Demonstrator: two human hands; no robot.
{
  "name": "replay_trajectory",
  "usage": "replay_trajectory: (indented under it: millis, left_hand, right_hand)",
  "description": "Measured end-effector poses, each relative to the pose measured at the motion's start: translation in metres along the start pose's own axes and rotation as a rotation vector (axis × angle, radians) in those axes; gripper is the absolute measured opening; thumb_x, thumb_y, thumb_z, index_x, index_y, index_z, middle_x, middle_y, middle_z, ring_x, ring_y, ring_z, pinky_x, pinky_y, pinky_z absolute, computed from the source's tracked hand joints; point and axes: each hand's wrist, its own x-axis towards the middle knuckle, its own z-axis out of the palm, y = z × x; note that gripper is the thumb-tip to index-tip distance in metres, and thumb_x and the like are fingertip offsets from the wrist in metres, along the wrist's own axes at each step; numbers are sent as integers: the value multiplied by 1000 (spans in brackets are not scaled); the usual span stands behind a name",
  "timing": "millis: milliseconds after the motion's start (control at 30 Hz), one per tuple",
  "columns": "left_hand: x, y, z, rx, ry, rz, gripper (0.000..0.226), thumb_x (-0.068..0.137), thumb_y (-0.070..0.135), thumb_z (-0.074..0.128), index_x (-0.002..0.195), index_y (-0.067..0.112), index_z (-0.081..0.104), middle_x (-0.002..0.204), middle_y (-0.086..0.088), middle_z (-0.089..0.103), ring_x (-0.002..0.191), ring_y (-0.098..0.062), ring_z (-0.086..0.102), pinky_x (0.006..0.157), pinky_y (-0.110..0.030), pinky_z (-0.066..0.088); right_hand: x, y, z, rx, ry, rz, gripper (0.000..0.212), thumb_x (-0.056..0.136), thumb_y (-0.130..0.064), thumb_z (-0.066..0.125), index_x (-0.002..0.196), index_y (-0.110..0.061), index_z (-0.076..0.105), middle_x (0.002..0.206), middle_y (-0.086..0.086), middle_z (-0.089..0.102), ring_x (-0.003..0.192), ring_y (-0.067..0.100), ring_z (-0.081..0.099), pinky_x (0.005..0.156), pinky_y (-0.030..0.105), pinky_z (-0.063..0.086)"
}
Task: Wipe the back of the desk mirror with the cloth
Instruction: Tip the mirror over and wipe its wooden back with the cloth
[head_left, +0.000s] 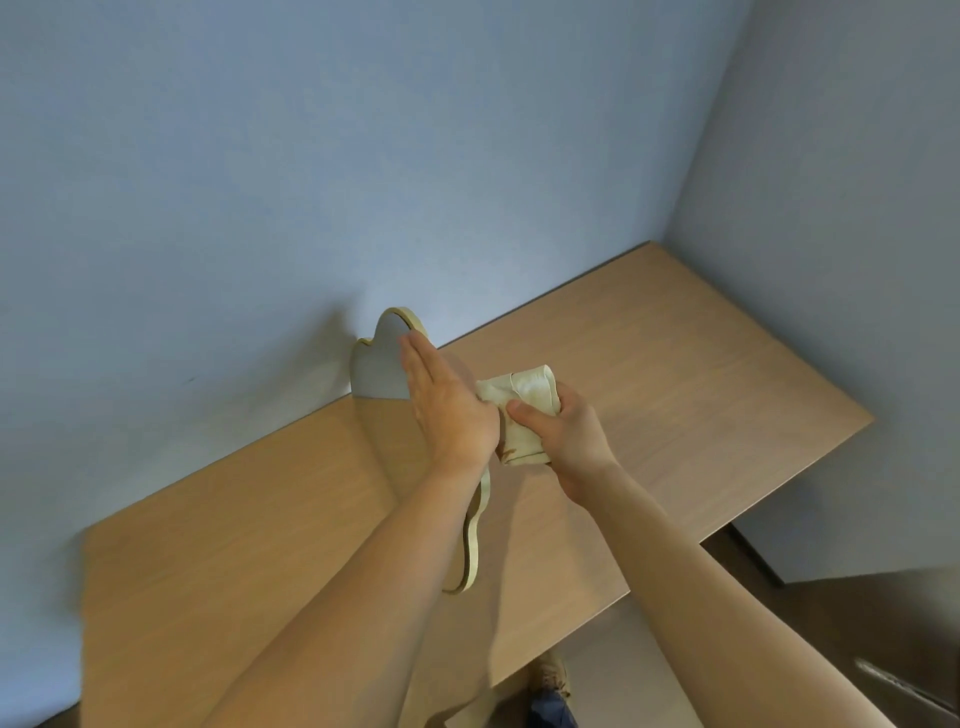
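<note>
A wavy-edged desk mirror with a cream-yellow frame (382, 358) stands on edge on the light wood-grain bench (649, 374), its far end close to the pale blue wall (311, 156) and its near end reaching toward the front of the bench. The grey glass face is turned to the left, and the curved frame edge shows again below the left forearm, near the bench's front edge. The left hand (447, 410) lies flat and open against the mirror's glass side, fingers straight and together pointing toward the wall, steadying it without curling around anything. The right hand (558, 431) is on the opposite side of the mirror, closed around a crumpled cream-coloured cloth with faint brownish marks (524, 410); the thumb presses across the top of the bundle and the remaining fingers wrap around its far side. The cloth sits just beside the left hand's wrist and against the mirror's back side, though the exact contact with the back surface is hidden by the hands. Both bare forearms reach in from the lower edge of the view. The second pale blue wall (831, 208) meets the first at the corner past the bench's right end. Below the bench's front edge, a dark brown floor (857, 613) is visible.
</note>
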Motion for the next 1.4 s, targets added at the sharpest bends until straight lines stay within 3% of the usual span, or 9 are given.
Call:
replay_trajectory:
  millis: [267,467,567,633,867,967,1067,1200,1400]
  left_hand:
    - [-8,-7,-16,-74,8,-16,102,86,-19,50,168,12,-2,179,-4,-1,162,-28,20,125,-46,34]
    - [-11,-49,-65,-210,72,-108,98,89,-19,48,169,15,4,177,-3,14,162,-19,16,114,0,17]
    - [-14,-79,-96,-333,79,-162,99,89,-17,52,169,26,12,169,-4,40,152,-25,42,126,-43,35]
    - [-18,-97,-118,-453,80,-170,99,89,-19,54,168,28,19,163,0,50,143,-22,55,119,-52,44]
    - [-23,-157,-174,-700,61,-220,105,83,-36,37,169,18,9,172,-1,33,154,-13,38,124,-45,37]
    - [-24,-186,-186,-810,42,-276,92,81,-33,43,159,16,42,150,-5,63,140,-28,58,107,-43,55]
    - [-30,-212,-191,-950,15,-375,76,82,-27,50,143,17,60,127,-8,76,128,-41,64,93,-46,60]
    - [-42,-247,-187,-1106,6,-466,77,89,-21,54,148,28,57,146,-14,66,135,-43,60,110,-63,48]
    - [-50,-281,-178,-1248,6,-497,76,89,-21,52,148,27,57,149,-15,63,134,-42,61,110,-65,47]
  right_hand:
    - [-4,3,14,30,-45,6,19,88,-14,78,106,-12,73,102,12,79,96,30,77,87,54,63]
    - [-27,14,44,-8,-108,-10,19,88,-17,79,105,-13,72,99,9,80,92,26,78,82,47,65]
    - [-44,25,71,-19,-175,-6,17,86,-18,80,102,-16,73,96,8,80,90,25,79,79,44,65]
    - [-55,34,92,-36,-217,6,20,85,-19,81,103,-16,73,97,6,80,90,23,78,79,44,65]
    - [-87,69,168,-18,-309,93,26,85,-16,81,110,-21,74,101,1,81,94,17,78,84,39,64]
    - [-97,86,201,-15,-307,145,27,92,-13,72,118,-20,69,107,2,80,100,18,76,88,39,63]
    - [-105,103,226,-220,-271,133,27,97,-21,61,123,-20,59,112,-1,73,104,19,70,90,37,59]
    - [-115,124,250,-465,-170,60,49,84,-53,64,118,-20,50,109,-3,63,97,16,66,80,39,57]
    - [-107,164,246,-862,-174,-212,37,99,-56,50,97,-22,35,93,-2,57,76,26,63,58,39,50]
